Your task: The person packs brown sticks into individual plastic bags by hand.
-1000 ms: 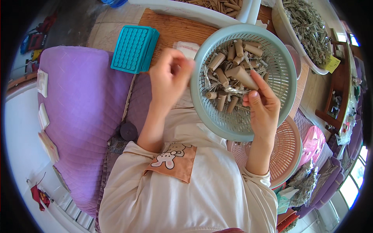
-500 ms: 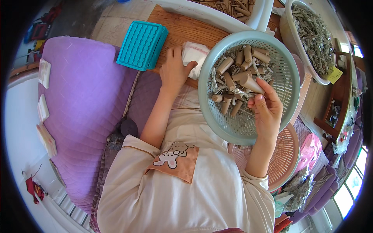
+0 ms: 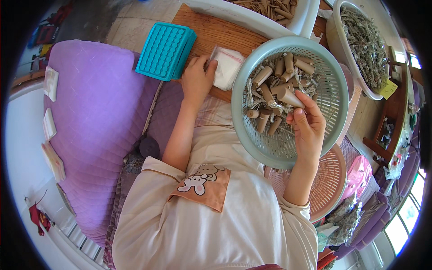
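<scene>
Between the thumb and fingers of my right hand point(image 3: 308, 126) is a brown tapered cone point(image 3: 289, 97), held over the pale green plastic basket point(image 3: 252, 144). Inside the basket lie several similar brown cones point(image 3: 262, 76) among crumpled clear plastic wrappers point(image 3: 288, 132). My left hand point(image 3: 198, 80) rests at the edge of a stack of clear plastic bags point(image 3: 228, 67) on the wooden board, its thumb and forefinger closing on the near left edge. A teal tray block with rows of round bumps point(image 3: 162, 51) stands just left of that hand.
A white tub point(image 3: 252, 18) of brown pieces stands behind the wooden board point(image 3: 216, 24). At the right is a cream tub point(image 3: 335, 40) full of dried plant matter. A pink basket point(image 3: 330, 180) sits beneath the green one. Purple quilted padding point(image 3: 99, 135) lies at the left.
My left thumb has drawn in toward the forefinger, and the bags' left edge has lifted and become more exposed. My right hand still holds the cone at nearly the same spot.
</scene>
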Action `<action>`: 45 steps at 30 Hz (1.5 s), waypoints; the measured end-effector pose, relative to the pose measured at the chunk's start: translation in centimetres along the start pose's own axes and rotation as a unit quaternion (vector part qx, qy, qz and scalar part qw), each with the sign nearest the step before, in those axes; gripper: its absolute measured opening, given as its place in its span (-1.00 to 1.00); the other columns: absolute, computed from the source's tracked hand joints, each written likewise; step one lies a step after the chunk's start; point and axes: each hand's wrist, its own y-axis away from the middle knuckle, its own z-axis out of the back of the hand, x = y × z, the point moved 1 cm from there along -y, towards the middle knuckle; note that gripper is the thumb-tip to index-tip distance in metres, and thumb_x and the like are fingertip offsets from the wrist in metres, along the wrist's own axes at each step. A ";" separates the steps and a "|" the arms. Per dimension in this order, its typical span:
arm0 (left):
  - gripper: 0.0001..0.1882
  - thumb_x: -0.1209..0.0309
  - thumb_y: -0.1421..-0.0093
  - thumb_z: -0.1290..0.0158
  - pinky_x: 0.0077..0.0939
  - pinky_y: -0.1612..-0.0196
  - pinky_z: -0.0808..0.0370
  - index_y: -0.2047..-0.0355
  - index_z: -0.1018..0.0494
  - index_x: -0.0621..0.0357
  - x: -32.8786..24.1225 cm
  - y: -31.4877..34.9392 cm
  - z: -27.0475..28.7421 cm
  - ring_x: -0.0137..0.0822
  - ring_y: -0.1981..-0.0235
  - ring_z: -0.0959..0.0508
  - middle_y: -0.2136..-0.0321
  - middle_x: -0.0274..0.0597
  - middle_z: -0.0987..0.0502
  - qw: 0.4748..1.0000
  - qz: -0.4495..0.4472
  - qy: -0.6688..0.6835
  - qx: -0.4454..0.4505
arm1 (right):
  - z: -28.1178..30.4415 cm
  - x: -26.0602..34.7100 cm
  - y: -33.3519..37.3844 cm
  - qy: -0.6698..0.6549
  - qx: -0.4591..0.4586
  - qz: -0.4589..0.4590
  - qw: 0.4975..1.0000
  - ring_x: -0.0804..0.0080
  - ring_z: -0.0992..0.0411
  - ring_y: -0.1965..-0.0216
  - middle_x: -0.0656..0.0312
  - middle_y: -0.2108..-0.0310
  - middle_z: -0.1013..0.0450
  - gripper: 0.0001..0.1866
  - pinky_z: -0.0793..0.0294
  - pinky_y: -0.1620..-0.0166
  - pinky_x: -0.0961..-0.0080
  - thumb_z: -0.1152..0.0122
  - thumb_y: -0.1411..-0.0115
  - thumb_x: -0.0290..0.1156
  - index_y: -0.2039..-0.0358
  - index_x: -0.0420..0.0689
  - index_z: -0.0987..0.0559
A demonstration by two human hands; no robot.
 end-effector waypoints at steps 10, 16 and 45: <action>-0.72 0.27 -0.15 0.15 -0.23 0.35 -0.38 0.36 -0.43 0.23 0.1 -0.6 0.5 0.03 0.38 -0.44 0.41 0.02 -0.45 1.000 -0.025 -0.004 0.018 | 0.0 -0.3 -0.2 -0.008 0.019 -0.013 1.000 0.65 -0.30 0.46 0.28 0.37 -0.35 -0.68 -0.35 0.37 0.74 0.03 -0.12 -0.60 0.07 -0.30 -0.36; -0.74 0.29 -0.14 0.14 -0.22 0.37 -0.38 0.36 -0.43 0.22 0.1 -0.7 0.7 0.03 0.40 -0.45 0.42 0.02 -0.46 0.999 -0.031 0.000 0.014 | 0.0 -0.4 -0.3 -0.004 0.021 -0.021 1.000 0.65 -0.28 0.46 0.28 0.36 -0.35 -0.68 -0.34 0.36 0.74 0.03 -0.12 -0.58 0.07 -0.30 -0.35; -0.75 0.28 -0.17 0.09 -0.62 0.47 -0.33 0.37 -0.46 0.22 -2.1 -1.3 3.2 -0.53 0.51 -0.44 0.54 -0.27 -0.50 0.954 0.081 0.283 0.052 | 0.0 -0.4 -0.4 -0.249 0.077 -0.076 0.962 0.62 -0.34 0.48 0.25 0.37 -0.37 -0.77 -0.40 0.39 0.73 0.09 -0.19 -0.49 0.14 -0.25 -0.38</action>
